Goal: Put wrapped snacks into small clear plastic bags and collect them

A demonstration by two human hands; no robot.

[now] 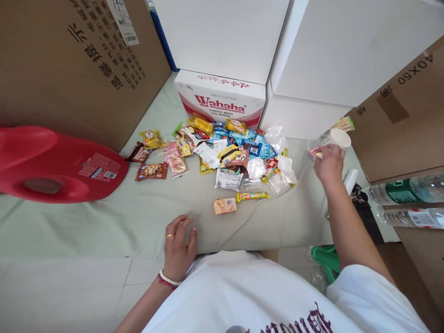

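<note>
My left hand (180, 243) rests near the front edge of the cloth-covered table, fingers loosely bent and apart, holding nothing. At the right, my right hand (329, 165) reaches to a clear plastic container (311, 144), its fingers closed together. A small reddish and pale item (316, 151) shows at the fingertips, too small to name. Beside that hand lies a white cup (340, 138). Between my hands spreads a pile of wrapped snacks (229, 152). In front of it sit a wrapped beige snack bar (225, 206) and a thin yellow stick packet (253, 196).
A red jug (62, 162) lies on the left beside a large cardboard box (69, 60). Loose brown snack packets (151, 171) are close to it. A Wahaha water box (222, 99) and white boxes (225, 37) stand behind. Plastic bottles (412, 189) lie at right.
</note>
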